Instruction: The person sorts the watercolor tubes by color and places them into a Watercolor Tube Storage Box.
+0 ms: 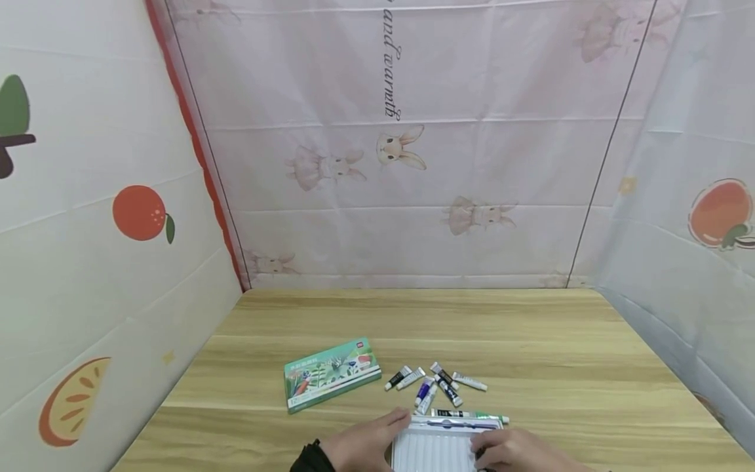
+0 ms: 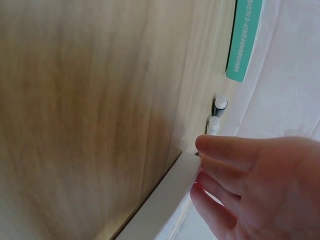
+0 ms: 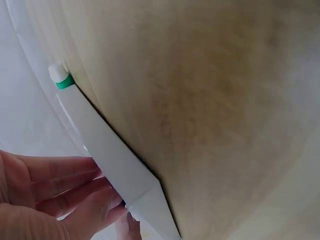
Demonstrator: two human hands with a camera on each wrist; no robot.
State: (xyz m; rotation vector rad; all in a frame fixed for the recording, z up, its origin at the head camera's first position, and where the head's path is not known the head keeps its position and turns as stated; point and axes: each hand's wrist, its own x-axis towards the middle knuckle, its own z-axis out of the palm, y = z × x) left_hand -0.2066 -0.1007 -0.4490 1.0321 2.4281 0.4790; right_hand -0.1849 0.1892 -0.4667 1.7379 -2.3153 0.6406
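Observation:
A white ridged plastic tray [image 1: 433, 452] lies at the table's near edge, cut off by the bottom of the head view. Along its far side is a slim dark paintbrush [image 1: 451, 425]. My left hand [image 1: 368, 439] rests its fairly straight fingers [image 2: 225, 149] against the tray's left far corner. Over the tray's right side, my right hand [image 1: 510, 451] has thumb and fingers [image 3: 102, 202] bent together at the wall, around a small dark thing [image 3: 121, 202] mostly hidden by them; I cannot tell what it is. Just behind the tray lies a green-ended paint tube [image 1: 491, 417].
Several small paint tubes with white caps [image 1: 448, 390] are scattered beyond the tray. A green illustrated paint box [image 1: 333, 375] lies left of them. Printed cloth walls [image 1: 413, 249] stand behind the wooden table [image 1: 560, 367] and along both its sides.

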